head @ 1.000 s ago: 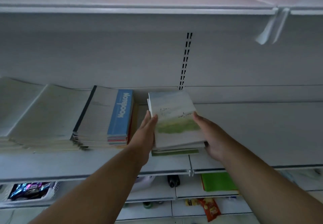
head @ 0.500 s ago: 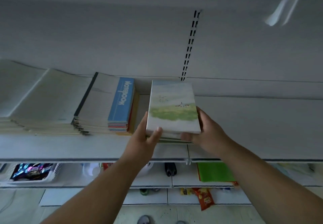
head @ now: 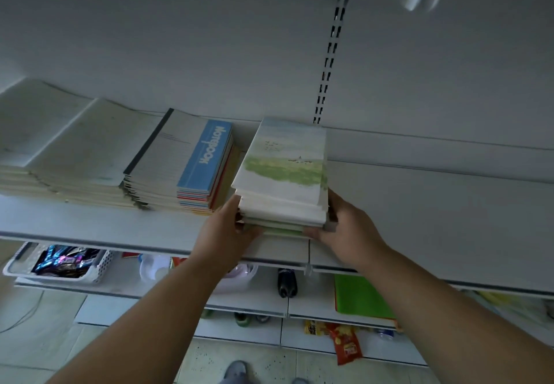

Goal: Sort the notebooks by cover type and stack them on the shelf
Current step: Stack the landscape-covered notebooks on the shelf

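A stack of notebooks with a painted landscape cover [head: 284, 167] stands on the white shelf [head: 419, 221], near its front edge. My left hand [head: 230, 227] holds the stack's near left corner, fingers curled under the lower books. My right hand [head: 344, 230] grips the near right corner, thumb under the front edge. To the left lies a stack with a blue "Notebook" strip on the cover [head: 186, 158]. Further left are stacks of pale plain-cover notebooks [head: 75, 149].
The shelf to the right of the landscape stack is bare. Below, lower shelves carry a white basket of wrapped items [head: 60, 263], a dark bottle [head: 286, 281], a green folder [head: 359, 296] and a red snack packet [head: 344, 344]. A slotted upright [head: 329, 54] runs up the back wall.
The landscape stack now sits squarer and slightly further back on the shelf. Both hands slid from its sides to its near corners. The camera has tilted lower.
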